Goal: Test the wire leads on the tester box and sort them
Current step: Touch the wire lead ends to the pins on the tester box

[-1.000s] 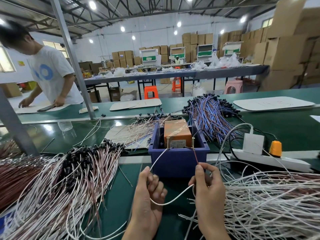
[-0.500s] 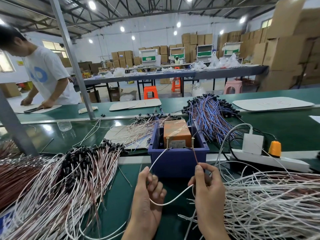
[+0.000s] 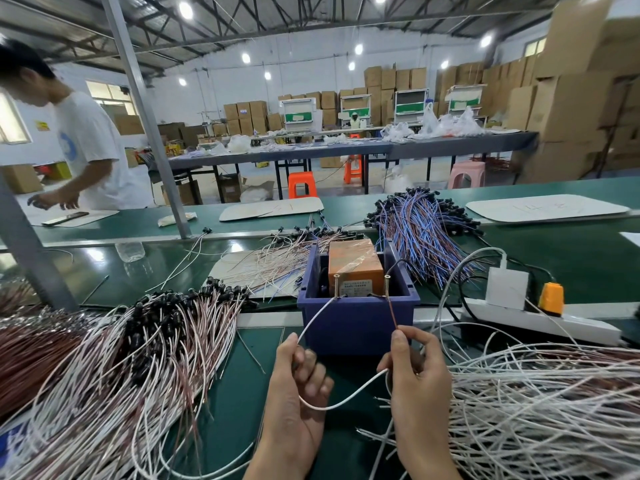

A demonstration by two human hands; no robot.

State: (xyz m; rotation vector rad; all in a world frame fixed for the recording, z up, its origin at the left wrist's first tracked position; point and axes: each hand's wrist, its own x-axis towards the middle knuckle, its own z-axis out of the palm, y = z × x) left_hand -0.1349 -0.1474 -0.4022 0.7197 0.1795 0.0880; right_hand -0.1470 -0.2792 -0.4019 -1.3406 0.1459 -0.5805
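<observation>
An orange tester box (image 3: 355, 263) sits in a blue bin (image 3: 358, 322) on the green bench, with two brass screw posts (image 3: 387, 285) standing at the bin's front rim. My left hand (image 3: 298, 393) pinches the white lead (image 3: 313, 320), whose tip touches the left post. A red-brown lead (image 3: 392, 311) runs up to the right post, pinched by my right hand (image 3: 417, 386). The wire's white slack (image 3: 343, 400) hangs in a loop between both hands.
A pile of white and brown leads with black caps (image 3: 138, 341) lies at the left, loose white wires (image 3: 540, 403) at the right. Blue-violet leads (image 3: 422, 230) lie behind the bin. A white power strip (image 3: 540, 320) with an orange plug sits right. A person (image 3: 86, 150) stands across the belt.
My hands and the wire stay on the posts almost unmoved. The person across the belt has shifted and lifted a hand off the phone.
</observation>
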